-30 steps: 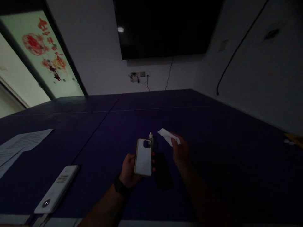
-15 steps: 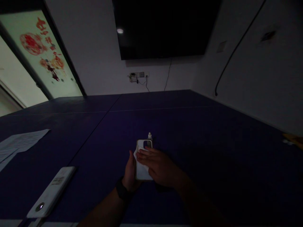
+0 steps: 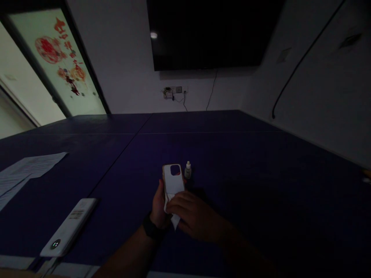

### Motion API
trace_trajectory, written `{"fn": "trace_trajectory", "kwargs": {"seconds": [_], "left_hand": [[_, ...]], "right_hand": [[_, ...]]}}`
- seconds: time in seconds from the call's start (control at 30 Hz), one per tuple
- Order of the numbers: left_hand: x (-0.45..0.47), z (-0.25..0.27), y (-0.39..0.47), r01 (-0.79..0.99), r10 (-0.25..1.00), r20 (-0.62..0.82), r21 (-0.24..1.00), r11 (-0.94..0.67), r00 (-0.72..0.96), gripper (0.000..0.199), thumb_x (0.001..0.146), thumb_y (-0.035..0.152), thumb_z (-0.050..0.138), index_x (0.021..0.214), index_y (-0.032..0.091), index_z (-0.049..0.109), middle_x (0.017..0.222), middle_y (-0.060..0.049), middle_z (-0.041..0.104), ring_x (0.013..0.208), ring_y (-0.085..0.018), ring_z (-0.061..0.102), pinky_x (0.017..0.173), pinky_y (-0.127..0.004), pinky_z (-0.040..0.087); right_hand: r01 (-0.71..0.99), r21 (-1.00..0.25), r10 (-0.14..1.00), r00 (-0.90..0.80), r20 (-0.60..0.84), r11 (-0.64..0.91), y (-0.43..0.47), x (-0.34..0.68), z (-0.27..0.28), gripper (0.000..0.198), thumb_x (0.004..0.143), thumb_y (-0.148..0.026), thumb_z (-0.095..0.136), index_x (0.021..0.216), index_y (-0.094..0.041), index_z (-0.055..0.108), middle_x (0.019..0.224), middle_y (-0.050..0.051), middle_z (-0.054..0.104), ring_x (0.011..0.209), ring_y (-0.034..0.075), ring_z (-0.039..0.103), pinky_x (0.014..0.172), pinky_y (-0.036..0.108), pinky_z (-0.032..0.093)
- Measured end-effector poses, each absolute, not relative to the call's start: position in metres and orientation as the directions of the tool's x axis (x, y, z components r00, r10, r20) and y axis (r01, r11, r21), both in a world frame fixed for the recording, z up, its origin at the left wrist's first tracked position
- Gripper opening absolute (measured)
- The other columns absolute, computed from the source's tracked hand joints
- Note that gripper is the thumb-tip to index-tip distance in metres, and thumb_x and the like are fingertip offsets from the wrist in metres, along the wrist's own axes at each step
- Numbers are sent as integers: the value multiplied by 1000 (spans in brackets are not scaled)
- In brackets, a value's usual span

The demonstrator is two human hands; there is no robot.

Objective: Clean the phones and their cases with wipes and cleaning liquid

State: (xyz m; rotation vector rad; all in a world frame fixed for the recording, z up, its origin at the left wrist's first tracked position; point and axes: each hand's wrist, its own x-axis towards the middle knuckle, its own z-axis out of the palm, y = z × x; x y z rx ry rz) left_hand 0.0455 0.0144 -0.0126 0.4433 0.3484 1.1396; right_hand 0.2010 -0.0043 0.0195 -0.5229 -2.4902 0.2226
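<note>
A white phone case [image 3: 173,180] with a dark camera cutout is held tilted up above the blue table. My left hand [image 3: 159,204], with a dark band on its wrist, grips the case along its left side and from beneath. Over the lower part of the case, my right hand [image 3: 193,214] presses a folded white tissue [image 3: 171,200], its fingers bent around it. One corner of the tissue hangs below the case. Just beyond the case, to the right, a small dropper bottle [image 3: 188,170] with a white cap stands upright on the table.
A white power bank [image 3: 69,227] with a lit display and cables lies at the left front. Printed papers [image 3: 31,170] rest at the far left of the blue table [image 3: 232,154]. A dark television screen [image 3: 214,34] hangs on the wall above wall sockets [image 3: 178,90].
My right hand has slid the tissue down the case toward me, baring its upper part and camera cutout. The dropper bottle now shows fully beside the case. The view has shifted slightly.
</note>
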Motion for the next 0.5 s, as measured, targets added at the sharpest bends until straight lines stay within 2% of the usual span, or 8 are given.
{"fn": "trace_trajectory", "kwargs": {"seconds": [0.1,0.27,0.43,0.5], "left_hand": [[44,-10,14,-789,931,-32,520,327,365,66,97,65,47,115,8,74,102,-12,78,89,-20,72,89,-29,52],[42,-9,14,-795,962,-20,559,236,272,64,94,68,50,114,13,75,103,-11,77,88,-22,71,83,-32,53],[49,-17,21,-761,938,-22,579,294,346,66,93,68,51,116,10,72,98,-12,75,85,-22,69,72,-30,52],[54,-22,25,-744,922,-26,583,328,386,62,93,66,55,116,10,71,101,-13,73,88,-23,68,73,-31,54]], "right_hand": [[369,-268,456,-742,491,890,-7,193,15,22,95,-8,56,113,-18,66,110,7,71,105,19,62,99,36,50],[381,-239,450,-745,493,893,-1,198,11,21,102,-10,50,112,-19,66,106,5,71,100,18,62,93,34,50],[430,-122,434,-767,473,894,9,215,15,14,101,-12,55,95,-18,66,93,4,70,90,19,62,82,33,47],[463,-86,446,-762,470,882,12,220,15,14,100,-12,56,92,-18,66,91,4,70,88,19,61,81,33,46]]}}
